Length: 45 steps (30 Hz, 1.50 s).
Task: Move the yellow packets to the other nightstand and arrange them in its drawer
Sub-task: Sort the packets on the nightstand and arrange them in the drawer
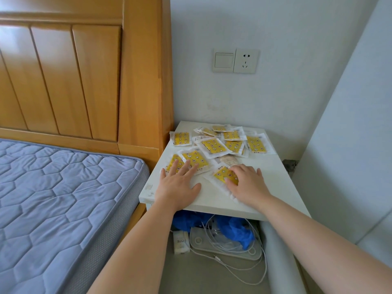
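Observation:
Several yellow packets (213,146) with clear white edges lie scattered over the back half of a white nightstand (273,187). My left hand (177,183) rests flat, fingers spread, with its fingertips on two packets (194,158) at the front left of the pile. My right hand (247,180) lies palm down on another packet (223,175) near the front middle, fingers covering its right part. Neither hand has lifted a packet.
A wooden headboard (84,71) and a blue quilted mattress (53,198) stand to the left of the nightstand. Below the top are blue plastic (237,228), white cables (233,257) and a white device (224,247). A wall socket (246,60) is above; a wall closes the right.

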{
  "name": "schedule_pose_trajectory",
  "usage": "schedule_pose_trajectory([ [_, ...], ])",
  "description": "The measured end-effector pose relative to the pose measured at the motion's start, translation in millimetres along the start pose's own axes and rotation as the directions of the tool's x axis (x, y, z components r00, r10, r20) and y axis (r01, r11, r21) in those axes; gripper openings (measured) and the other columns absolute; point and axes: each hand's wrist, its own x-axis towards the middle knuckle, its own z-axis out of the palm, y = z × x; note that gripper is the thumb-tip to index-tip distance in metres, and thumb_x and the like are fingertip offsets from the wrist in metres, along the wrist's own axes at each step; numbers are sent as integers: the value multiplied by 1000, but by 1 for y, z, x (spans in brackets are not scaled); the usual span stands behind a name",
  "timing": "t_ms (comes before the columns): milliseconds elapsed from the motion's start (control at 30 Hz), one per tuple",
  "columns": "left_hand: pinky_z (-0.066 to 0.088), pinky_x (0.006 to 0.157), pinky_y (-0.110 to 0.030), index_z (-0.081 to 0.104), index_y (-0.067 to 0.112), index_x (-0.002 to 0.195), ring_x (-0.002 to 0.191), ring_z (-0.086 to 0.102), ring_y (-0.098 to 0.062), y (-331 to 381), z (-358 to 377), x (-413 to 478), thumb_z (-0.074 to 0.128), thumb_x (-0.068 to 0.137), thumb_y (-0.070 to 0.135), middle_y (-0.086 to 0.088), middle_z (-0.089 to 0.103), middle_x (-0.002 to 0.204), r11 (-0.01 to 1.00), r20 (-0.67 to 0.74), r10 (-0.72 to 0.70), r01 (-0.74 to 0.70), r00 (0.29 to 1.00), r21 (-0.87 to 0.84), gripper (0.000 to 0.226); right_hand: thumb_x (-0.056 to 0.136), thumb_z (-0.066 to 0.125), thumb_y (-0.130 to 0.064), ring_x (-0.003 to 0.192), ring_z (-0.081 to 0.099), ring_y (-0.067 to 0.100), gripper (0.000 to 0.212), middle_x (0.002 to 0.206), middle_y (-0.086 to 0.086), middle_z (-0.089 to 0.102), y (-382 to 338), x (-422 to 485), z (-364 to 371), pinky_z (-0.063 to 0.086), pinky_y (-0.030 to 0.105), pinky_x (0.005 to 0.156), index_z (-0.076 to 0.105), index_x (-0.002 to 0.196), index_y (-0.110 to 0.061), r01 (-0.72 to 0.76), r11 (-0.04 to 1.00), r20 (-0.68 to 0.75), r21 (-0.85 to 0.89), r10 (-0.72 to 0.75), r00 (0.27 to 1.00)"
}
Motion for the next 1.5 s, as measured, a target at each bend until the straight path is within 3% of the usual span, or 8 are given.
schedule_pose_trajectory([
  [300,-1,119,-50,13,40,151,148,-7,-18,1,-2,2,24,96,54,13,2,161,1000,24,-11,11,1000,3,58,91,51,-19,109,49,20,17,114,2,54,26,-10,-18,41,33,95,66,96,-14,-110,974,-131,200,137,982],
  [400,0,119,-49,14,40,151,148,-6,-18,1,-2,1,24,96,54,13,3,161,1000,22,-11,11,1000,-1,58,93,50,-31,114,48,27,30,124,9,51,26,9,-26,44,39,94,59,111,-9,-290,927,-66,239,313,947],
  [600,1,120,-48,16,40,151,148,-4,-17,1,-1,3,26,96,54,14,5,160,1000,10,-20,20,1000,-10,57,75,54,-74,135,28,32,88,144,11,34,27,35,-34,31,41,105,42,136,-11,-532,846,115,-20,531,840],
  [1033,1,119,-47,17,39,151,148,-4,-16,1,-1,3,27,96,54,14,5,160,1000,12,-18,18,1000,-5,57,77,71,-47,116,48,28,66,124,9,53,55,34,-54,40,31,85,51,127,-10,-734,675,160,70,719,677],
  [1133,2,120,-48,16,39,151,148,-4,-17,2,-2,3,27,96,54,14,5,160,1000,13,-17,17,1000,-2,58,86,64,-19,92,58,27,42,104,11,58,58,32,-57,43,25,60,52,124,-3,-701,632,134,329,704,697],
  [1233,2,120,-48,17,39,151,148,-4,-17,2,-2,2,27,96,54,13,5,161,1000,12,-18,18,1000,1,58,89,54,-11,96,57,33,31,113,14,60,44,15,-64,42,30,68,48,119,-4,-525,701,-157,481,659,736],
  [1367,2,119,-47,16,39,151,148,-4,-17,2,-3,1,27,96,53,13,5,161,1000,17,-18,18,1000,-1,57,85,45,1,76,51,27,25,90,5,58,13,-17,-59,34,31,59,48,107,-9,-191,967,-370,171,243,897],
  [1500,2,120,-48,18,40,151,148,-3,-17,2,-3,0,28,96,53,13,6,160,1000,12,-18,18,1000,-15,57,81,45,3,93,53,23,31,100,2,55,-13,-49,-48,38,31,63,48,109,-11,56,979,-188,-194,-93,978],
])
